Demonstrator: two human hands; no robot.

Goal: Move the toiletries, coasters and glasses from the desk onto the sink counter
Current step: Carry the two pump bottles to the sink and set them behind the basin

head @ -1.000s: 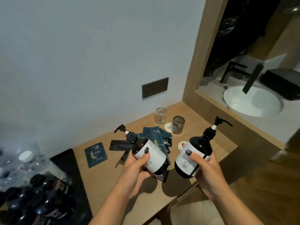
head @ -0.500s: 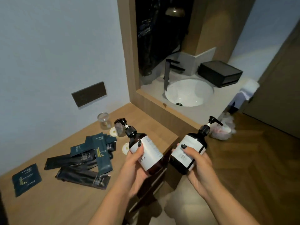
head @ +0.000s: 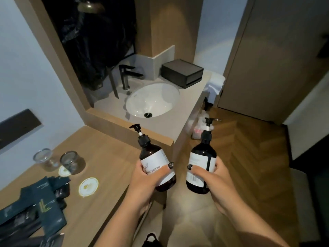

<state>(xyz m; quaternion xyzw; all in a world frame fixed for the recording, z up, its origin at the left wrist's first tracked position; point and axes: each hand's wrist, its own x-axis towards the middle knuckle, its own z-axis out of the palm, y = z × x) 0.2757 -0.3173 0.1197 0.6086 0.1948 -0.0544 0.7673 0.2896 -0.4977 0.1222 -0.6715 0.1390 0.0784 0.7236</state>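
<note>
My left hand (head: 145, 182) grips a dark pump bottle with a white liquid-soap label (head: 155, 161), held upright past the desk's right edge. My right hand (head: 214, 180) grips a second dark pump bottle (head: 202, 163) over the wooden floor. Both bottles are in the air, short of the sink counter (head: 187, 111). On the wooden desk (head: 106, 157) at the left stand two glasses (head: 42, 156) (head: 70, 161), two round white coasters (head: 88, 186) (head: 63, 171) and a pile of dark toiletry sachets (head: 39, 205).
The counter holds a white basin (head: 153, 101), a black tap (head: 126, 75) and a black box (head: 182, 72) at the back right. A low wooden ledge (head: 114, 122) divides desk from counter. A bin with a plastic liner (head: 199, 129) stands below the counter's right end.
The view has swung right toward the sink. Both hands have carried their bottles off the desk, closer to the counter, and the bottles now stand more upright.
</note>
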